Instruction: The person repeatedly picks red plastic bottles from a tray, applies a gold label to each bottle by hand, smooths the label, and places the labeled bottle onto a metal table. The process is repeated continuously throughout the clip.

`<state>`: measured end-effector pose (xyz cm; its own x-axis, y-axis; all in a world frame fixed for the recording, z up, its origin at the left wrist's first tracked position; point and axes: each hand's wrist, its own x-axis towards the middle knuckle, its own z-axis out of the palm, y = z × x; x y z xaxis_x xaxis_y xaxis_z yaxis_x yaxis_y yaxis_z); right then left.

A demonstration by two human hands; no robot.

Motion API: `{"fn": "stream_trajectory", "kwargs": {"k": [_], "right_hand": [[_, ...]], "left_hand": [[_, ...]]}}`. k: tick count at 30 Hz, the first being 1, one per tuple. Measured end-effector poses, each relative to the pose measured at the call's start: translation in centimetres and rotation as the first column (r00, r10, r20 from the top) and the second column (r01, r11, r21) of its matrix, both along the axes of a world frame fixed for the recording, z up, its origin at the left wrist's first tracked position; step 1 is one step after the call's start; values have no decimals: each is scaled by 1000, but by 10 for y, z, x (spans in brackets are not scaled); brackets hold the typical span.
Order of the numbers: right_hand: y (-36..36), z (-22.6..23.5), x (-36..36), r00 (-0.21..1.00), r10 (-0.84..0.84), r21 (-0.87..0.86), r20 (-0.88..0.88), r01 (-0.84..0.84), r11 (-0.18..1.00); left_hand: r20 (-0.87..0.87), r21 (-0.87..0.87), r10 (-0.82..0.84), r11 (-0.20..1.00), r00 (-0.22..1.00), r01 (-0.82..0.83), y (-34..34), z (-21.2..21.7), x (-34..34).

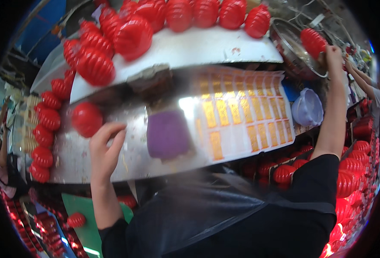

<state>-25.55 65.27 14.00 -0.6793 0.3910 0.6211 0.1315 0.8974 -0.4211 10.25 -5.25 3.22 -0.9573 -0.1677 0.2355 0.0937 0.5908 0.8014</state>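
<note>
My right hand (333, 56) is raised at the far right, its fingers closed around the lower end of a glossy red ribbed lantern-shaped piece (314, 42). That piece is held over the rim of a round metal basin (291, 47). On the left, my left hand (105, 144) is above the metal table, thumb and forefinger apart with nothing visible between them. Just beyond its knuckles is a smooth-looking red rounded piece (87, 119), blurred; whether they touch is unclear. A purple pad (168, 134) lies mid-table, beside a white sheet with rows of gold rectangular stickers (234, 111).
Several red ribbed pieces (179, 16) line a raised white board (207, 46) at the back; more (44, 135) stand along the left edge. A pale lavender basin (307, 108) sits right of the sheet. Red pieces (349, 165) crowd the lower right. Other people (372, 92) work at both sides.
</note>
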Motion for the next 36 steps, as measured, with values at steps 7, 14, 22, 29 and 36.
{"fn": "stream_trajectory", "kwargs": {"k": [7,14,22,29,36], "right_hand": [[-150,58,109,710,679,-120,186,-669,733],[-364,-18,170,49,897,-410,439,-878,248],[-414,-107,198,156,978,-507,138,-837,206],[-304,-193,328,192,767,-43,612,-960,276],[-284,-213,354,256,855,9,452,-959,282]], "left_hand": [[-128,-62,-307,952,943,301,55,7,-31],[-382,-374,-381,897,842,236,105,2,-32],[-54,305,16,952,998,1,73,-47,-55],[46,772,-153,632,987,62,53,-63,-76],[6,626,-39,780,999,27,58,-63,-67]]}}
